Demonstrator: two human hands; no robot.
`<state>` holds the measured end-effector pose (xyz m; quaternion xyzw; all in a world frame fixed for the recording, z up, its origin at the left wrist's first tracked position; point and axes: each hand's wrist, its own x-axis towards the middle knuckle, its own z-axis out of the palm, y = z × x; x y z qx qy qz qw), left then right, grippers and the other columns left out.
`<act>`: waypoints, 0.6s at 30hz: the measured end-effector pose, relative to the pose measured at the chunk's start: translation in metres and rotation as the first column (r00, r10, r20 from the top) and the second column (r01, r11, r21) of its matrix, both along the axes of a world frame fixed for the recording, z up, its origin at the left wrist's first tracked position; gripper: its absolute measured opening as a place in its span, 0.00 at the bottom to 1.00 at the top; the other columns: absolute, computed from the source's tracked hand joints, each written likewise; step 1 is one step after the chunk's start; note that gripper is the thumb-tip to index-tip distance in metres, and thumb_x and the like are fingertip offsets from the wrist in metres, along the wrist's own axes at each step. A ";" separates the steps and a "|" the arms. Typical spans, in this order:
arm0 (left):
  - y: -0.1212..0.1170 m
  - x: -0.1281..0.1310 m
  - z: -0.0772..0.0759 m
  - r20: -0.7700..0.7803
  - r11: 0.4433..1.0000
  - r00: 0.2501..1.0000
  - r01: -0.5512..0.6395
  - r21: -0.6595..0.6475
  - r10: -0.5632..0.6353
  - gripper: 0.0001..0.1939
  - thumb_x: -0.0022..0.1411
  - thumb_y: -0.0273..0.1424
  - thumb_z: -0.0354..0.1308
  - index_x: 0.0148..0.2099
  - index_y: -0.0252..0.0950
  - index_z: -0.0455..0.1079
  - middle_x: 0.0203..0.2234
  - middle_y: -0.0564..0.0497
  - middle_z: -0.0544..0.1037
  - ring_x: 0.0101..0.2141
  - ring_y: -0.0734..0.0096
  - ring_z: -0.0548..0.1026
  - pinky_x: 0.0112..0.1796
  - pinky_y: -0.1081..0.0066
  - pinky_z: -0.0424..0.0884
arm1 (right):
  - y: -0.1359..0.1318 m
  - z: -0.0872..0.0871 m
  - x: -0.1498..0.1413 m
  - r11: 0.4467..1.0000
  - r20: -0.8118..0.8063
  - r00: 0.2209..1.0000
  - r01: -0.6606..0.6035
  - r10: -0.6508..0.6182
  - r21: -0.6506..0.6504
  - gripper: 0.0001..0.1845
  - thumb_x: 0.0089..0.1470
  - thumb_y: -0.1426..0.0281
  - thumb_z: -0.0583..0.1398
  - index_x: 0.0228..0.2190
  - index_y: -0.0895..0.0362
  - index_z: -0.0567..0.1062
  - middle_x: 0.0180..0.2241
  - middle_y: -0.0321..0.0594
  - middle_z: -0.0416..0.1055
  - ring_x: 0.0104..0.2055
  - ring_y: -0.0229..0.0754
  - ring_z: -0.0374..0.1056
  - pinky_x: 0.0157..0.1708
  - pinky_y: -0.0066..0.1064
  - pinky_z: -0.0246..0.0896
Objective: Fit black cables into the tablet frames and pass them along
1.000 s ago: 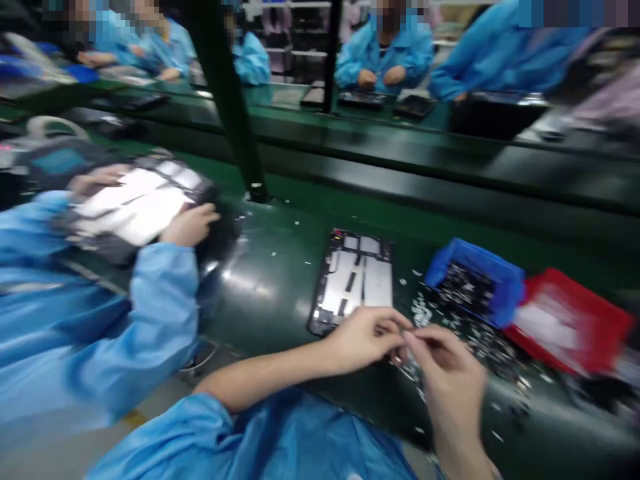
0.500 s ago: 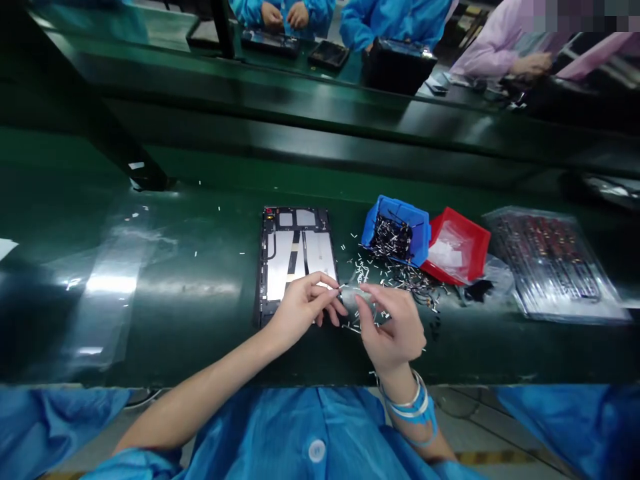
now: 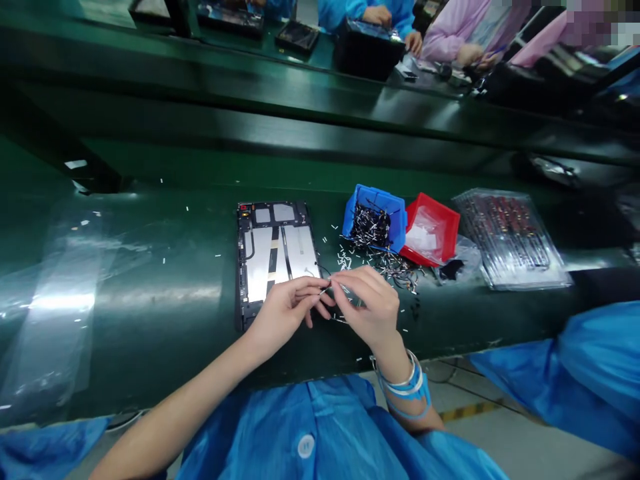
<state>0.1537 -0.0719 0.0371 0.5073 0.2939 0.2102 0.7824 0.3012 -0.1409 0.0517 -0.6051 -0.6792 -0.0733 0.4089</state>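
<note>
My left hand (image 3: 285, 303) is closed in a pinch on a small thin cable (image 3: 324, 291) with dark and whitish parts. My right hand (image 3: 370, 300) meets it from the right, thumb and forefinger pressed together at the cable's upper end; the fingertips hide most of it. Both hands are over the lower right edge of an opened tablet (image 3: 257, 260), which lies flat with silvery panels and black ribbon strips showing. Up and to the right, a blue bin (image 3: 399, 223) holds many small black cables with pale ends.
A red bin (image 3: 443, 230) with clear plastic bags adjoins the blue one. Loose cables (image 3: 400, 267) and white slips (image 3: 345, 260) lie around. Stacked clear trays (image 3: 515, 240) stand at the right, clear film (image 3: 60, 300) at the left. Other people work across the bench.
My right hand's thumb and forefinger have closed and come up against my left fingertips at the cable. The view has shifted, so the bench things appear further left.
</note>
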 end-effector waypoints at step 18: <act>-0.004 0.002 -0.007 0.034 0.992 0.994 -0.102 0.068 0.100 0.19 0.61 0.24 0.53 0.55 0.32 0.65 0.33 0.48 0.80 0.30 0.72 0.78 0.28 0.76 0.75 | 0.000 -0.007 -0.012 0.996 0.144 0.986 -0.081 0.084 -0.022 0.05 0.52 0.79 0.62 0.32 0.58 0.75 0.30 0.44 0.77 0.33 0.42 0.70 0.31 0.33 0.69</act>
